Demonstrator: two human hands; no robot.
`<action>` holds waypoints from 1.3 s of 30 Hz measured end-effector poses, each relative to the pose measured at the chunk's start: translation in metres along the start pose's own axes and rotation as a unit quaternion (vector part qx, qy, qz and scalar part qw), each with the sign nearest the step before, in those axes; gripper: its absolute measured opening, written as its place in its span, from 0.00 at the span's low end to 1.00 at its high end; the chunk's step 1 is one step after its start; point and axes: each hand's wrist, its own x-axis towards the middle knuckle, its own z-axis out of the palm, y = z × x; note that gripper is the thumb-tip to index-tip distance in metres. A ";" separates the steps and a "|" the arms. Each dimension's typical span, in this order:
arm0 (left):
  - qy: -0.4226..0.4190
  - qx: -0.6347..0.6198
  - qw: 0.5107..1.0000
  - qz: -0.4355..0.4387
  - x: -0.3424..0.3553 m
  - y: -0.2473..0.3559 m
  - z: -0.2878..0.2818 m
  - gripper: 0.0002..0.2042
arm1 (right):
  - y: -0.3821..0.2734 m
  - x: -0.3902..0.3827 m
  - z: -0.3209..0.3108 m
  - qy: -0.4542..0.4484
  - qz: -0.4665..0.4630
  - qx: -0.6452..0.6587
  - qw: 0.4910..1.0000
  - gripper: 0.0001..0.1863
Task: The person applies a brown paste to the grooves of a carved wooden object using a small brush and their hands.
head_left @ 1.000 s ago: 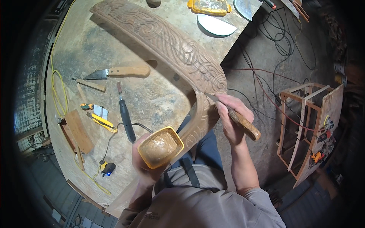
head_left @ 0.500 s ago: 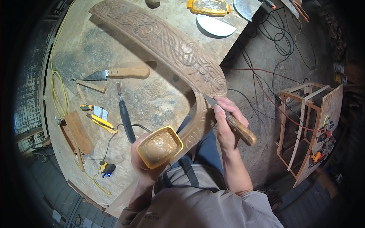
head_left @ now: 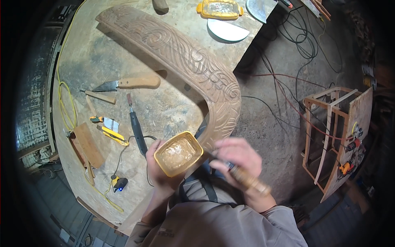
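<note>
A carved wooden piece point(head_left: 177, 53) with scroll patterns lies across the table, its curved end reaching toward me. My left hand point(head_left: 155, 166) grips a yellow-rimmed rectangular tub point(head_left: 198, 145) with brown paste spread inside it. Just right of the tub, my right hand point(head_left: 240, 158), blurred by motion, is closed round the wooden handle of a putty knife point(head_left: 252, 182). Its blade points at the tub's right rim; I cannot tell whether it touches. The carved piece's near end passes behind the tub and my hands.
On the table's left lie a wooden-handled knife point(head_left: 135, 81), a black pen-like power tool point(head_left: 137, 131), a yellow utility knife point(head_left: 113, 135) and a wooden box point(head_left: 88, 146). A yellow lidded container point(head_left: 220, 9) and a white half-disc point(head_left: 227, 31) sit at the back. Cables point(head_left: 284, 78) cross the floor at right.
My right hand has drawn the putty knife off the carved piece's curved part, down and left to the tub. The tub has shifted slightly right and up.
</note>
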 end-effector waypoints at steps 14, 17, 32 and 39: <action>0.154 -0.314 0.930 -0.114 0.005 0.012 -0.058 0.41 | 0.032 0.104 0.051 -0.139 0.298 -0.011 0.944 0.15; 0.188 -0.368 0.903 -0.119 -0.016 0.011 -0.060 0.40 | 0.075 0.164 0.122 -0.197 0.170 -0.148 0.954 0.18; 0.309 -0.419 0.835 -0.177 -0.026 -0.001 -0.069 0.42 | 0.151 0.307 0.002 -0.184 0.031 -0.534 0.825 0.27; 0.252 -0.489 0.811 -0.199 0.011 0.017 -0.031 0.40 | 0.141 0.315 -0.034 -0.285 -0.120 -0.444 0.841 0.28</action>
